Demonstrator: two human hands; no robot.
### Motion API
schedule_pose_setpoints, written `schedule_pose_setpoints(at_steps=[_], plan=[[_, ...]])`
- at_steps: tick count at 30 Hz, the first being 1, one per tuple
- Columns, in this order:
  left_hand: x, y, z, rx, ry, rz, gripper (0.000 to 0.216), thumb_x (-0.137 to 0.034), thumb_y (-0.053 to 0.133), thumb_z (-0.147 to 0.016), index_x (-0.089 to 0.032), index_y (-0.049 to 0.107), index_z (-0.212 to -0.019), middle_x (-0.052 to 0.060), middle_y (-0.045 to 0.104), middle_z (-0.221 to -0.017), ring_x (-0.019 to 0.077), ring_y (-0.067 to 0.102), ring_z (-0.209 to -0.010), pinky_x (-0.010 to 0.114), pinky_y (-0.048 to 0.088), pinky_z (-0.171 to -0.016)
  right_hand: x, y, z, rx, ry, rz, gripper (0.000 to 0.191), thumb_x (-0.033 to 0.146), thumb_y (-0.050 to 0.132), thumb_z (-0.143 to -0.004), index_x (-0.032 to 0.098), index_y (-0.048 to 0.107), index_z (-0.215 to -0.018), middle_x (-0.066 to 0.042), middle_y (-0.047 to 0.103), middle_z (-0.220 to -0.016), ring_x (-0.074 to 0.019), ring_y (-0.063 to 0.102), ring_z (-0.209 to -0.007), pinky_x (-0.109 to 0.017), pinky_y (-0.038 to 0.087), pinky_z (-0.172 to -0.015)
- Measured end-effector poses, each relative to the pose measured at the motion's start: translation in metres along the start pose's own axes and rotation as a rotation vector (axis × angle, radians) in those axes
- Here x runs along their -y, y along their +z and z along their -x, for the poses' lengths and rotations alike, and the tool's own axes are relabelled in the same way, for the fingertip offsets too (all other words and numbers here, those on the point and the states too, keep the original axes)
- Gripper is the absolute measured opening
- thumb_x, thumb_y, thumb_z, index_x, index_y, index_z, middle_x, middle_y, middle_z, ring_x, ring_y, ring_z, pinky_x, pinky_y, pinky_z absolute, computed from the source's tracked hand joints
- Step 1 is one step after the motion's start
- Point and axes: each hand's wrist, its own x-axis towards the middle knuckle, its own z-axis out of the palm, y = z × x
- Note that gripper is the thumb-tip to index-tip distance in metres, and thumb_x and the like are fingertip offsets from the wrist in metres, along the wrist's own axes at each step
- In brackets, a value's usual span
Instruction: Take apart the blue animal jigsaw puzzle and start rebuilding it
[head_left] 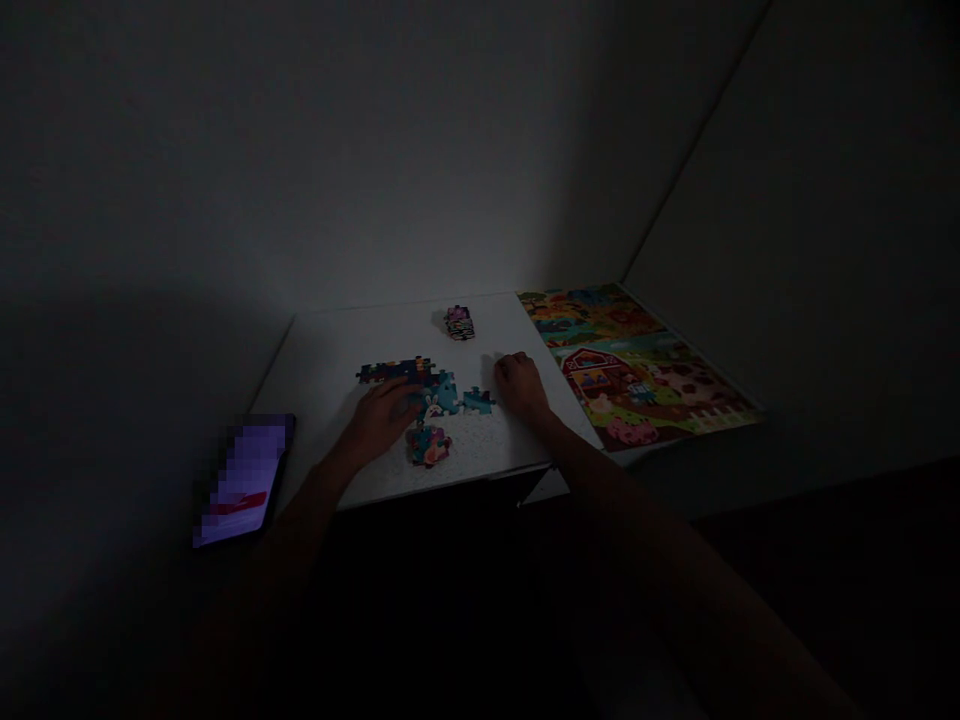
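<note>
On a small white table (345, 345) lies a partly joined blue jigsaw (435, 388) with a white rabbit figure. My left hand (384, 412) rests flat on its left part, fingers stretched over the pieces. My right hand (520, 384) sits just right of the jigsaw with its fingers curled; whether it holds a piece is hidden in the dim light. A small cluster of joined pieces (429, 445) lies near the table's front edge between my hands. A little stack of loose pieces (459, 322) sits at the back.
A finished farm-scene puzzle picture (630, 365) with a red barn lies to the right, overhanging the table. A lit phone (244, 482) rests at the left below the table corner. Walls close in behind and to the right; the room is very dark.
</note>
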Motion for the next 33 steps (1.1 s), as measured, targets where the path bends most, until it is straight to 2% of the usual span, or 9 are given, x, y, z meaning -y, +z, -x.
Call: schedule_pose_setpoints(at_steps=[3,8,14,18,22,27,33], plan=[[-0.027,-0.004,-0.02,0.111,0.106,0.034,0.039,-0.043,0.05,-0.092,-0.024,0.06,-0.125,0.007,0.059,-0.134,0.0228,0.053,-0.125,0.041,0.04,-0.108,0.006,-0.004,0.002,0.011,0.05,0.086,0.028,0.023,0.042,-0.097,0.013,0.066,-0.107,-0.015,0.062,-0.111,-0.024,0.054,-0.104,-0.032,0.039,-0.091],[-0.064,0.001,-0.052,0.357,0.265,-0.059,0.036,-0.04,0.054,-0.09,-0.022,0.061,-0.121,0.007,0.064,-0.126,0.0219,0.056,-0.118,0.036,0.04,-0.105,0.012,-0.009,0.003,0.045,0.091,0.142,0.03,0.023,0.039,-0.098,0.013,0.064,-0.111,-0.016,0.06,-0.115,-0.0259,0.053,-0.107,-0.034,0.039,-0.09],[-0.088,0.009,-0.056,0.392,0.156,-0.35,0.054,-0.056,0.057,-0.086,-0.017,0.059,-0.123,0.014,0.063,-0.121,0.0307,0.057,-0.114,0.042,0.041,-0.097,0.014,-0.01,0.003,0.052,0.098,0.147,0.03,0.023,0.038,-0.098,0.013,0.063,-0.111,-0.016,0.06,-0.115,-0.0263,0.053,-0.108,-0.036,0.039,-0.092],[-0.101,0.013,-0.053,0.409,0.087,-0.452,0.064,-0.061,0.058,-0.083,-0.013,0.058,-0.125,0.019,0.06,-0.124,0.0353,0.053,-0.118,0.043,0.041,-0.096,0.013,-0.009,0.003,0.041,0.096,0.145,0.03,0.024,0.037,-0.099,0.013,0.063,-0.11,-0.016,0.06,-0.114,-0.0263,0.053,-0.107,-0.036,0.04,-0.092],[-0.097,0.017,-0.057,0.439,0.062,-0.436,0.062,-0.06,0.059,-0.082,-0.013,0.06,-0.123,0.019,0.059,-0.124,0.0353,0.052,-0.118,0.042,0.039,-0.097,0.013,-0.008,0.003,0.042,0.096,0.152,0.03,0.024,0.038,-0.099,0.013,0.062,-0.111,-0.016,0.059,-0.115,-0.0262,0.053,-0.107,-0.035,0.039,-0.092],[-0.071,0.02,-0.065,0.511,0.18,-0.343,0.057,-0.053,0.062,-0.082,-0.017,0.059,-0.126,0.014,0.059,-0.124,0.0286,0.053,-0.118,0.036,0.04,-0.099,0.013,-0.009,0.004,0.043,0.098,0.158,0.03,0.025,0.036,-0.099,0.013,0.062,-0.111,-0.016,0.059,-0.115,-0.0259,0.052,-0.108,-0.035,0.04,-0.091],[-0.061,0.018,-0.066,0.471,0.257,-0.22,0.046,-0.042,0.061,-0.083,-0.017,0.063,-0.121,0.012,0.062,-0.119,0.0266,0.057,-0.113,0.037,0.041,-0.1,0.013,-0.009,0.003,0.047,0.104,0.152,0.03,0.024,0.037,-0.098,0.013,0.062,-0.112,-0.016,0.059,-0.117,-0.0265,0.051,-0.108,-0.036,0.04,-0.091]])
